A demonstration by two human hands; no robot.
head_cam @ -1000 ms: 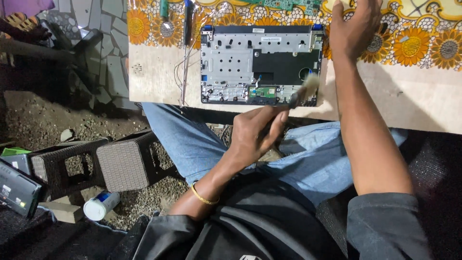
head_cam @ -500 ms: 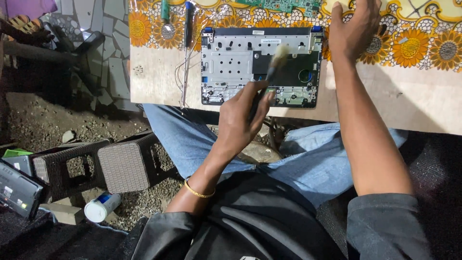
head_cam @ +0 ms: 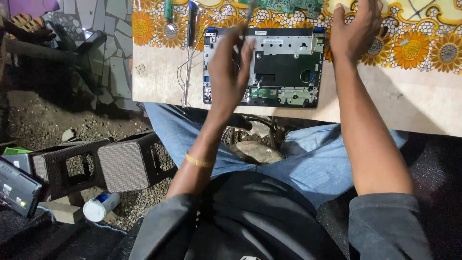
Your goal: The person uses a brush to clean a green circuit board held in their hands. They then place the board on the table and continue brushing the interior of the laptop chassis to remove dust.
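Two hands work over an opened laptop base [head_cam: 262, 67] that lies flat at the near edge of the worktop [head_cam: 409, 103], upper centre of the frame.

Nearest the camera: dark sleeves, blue denim over the knees, and a thin yellow bangle [head_cam: 198, 160] on the left wrist. Lower left, a woven dark stool [head_cam: 96, 166] stands on gravel with a small white capped bottle [head_cam: 100, 206] beside it.

The left hand [head_cam: 228, 72] hovers over the left part of the base, its grip closed on a slim brush [head_cam: 249, 12] whose handle rises toward the top edge of the frame; the tip is blurred. The right hand [head_cam: 353, 31] rests flat at the upper right corner of the base, fingers spread, holding nothing.

Procedure, as judged from this position: keep the right palm pressing down so the base does not slide; sweep lightly, bristles only, away from the flat ribbon connectors near the front edge.

Materials: the base shows a matte black panel, bare grey stamped metal and blue corner tabs. The worktop is pale board, covered farther back by a glossy plastic sheet [head_cam: 433, 48] printed with orange sunflowers. Two screwdrivers [head_cam: 191, 21] lie on it at upper left; a green circuit board [head_cam: 288, 6] sits at the top edge.
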